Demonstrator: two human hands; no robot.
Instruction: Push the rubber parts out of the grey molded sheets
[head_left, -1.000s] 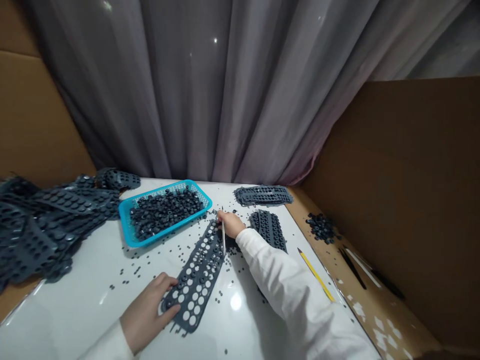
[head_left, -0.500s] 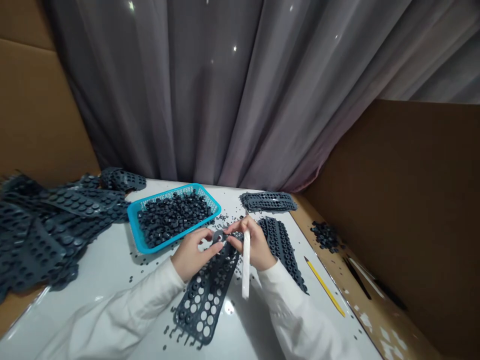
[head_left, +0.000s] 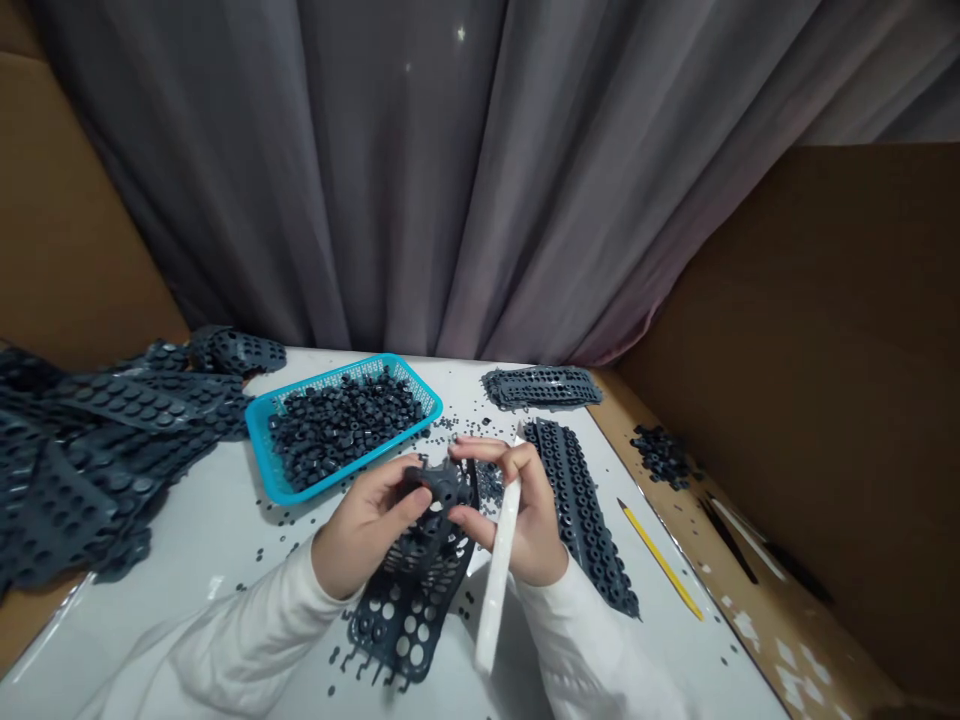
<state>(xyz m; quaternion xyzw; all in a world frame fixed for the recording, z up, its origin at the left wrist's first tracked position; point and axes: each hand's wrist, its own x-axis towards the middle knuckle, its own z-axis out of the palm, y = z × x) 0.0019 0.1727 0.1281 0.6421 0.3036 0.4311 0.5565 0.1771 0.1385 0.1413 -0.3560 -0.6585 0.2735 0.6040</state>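
Note:
My left hand [head_left: 371, 520] pinches the upper end of a dark perforated rubber sheet [head_left: 409, 610], which is bent up and hangs down toward the white table. My right hand [head_left: 525, 510] is on the right side of that raised end, with thumb and fingertips near its edge. A white stick [head_left: 496, 580] is held in the same hand, slanting down between the fingers and palm. Rows of round holes show in the sheet's lower part, and small hooks line its bottom edge. What lies between the fingertips is partly hidden.
A blue basket [head_left: 259, 450] of small black parts stands behind my left hand. Dark sheets [head_left: 120, 440] are heaped at left. More strips [head_left: 577, 500] lie at right, near a yellow pencil [head_left: 660, 560] and a black pile [head_left: 664, 455]. Small bits dot the table [head_left: 210, 540].
The sheet's upper end has been lifted and bent further. My right hand has moved slightly right and its fingers have spread more. The white stick slants more, and the view has shifted a little.

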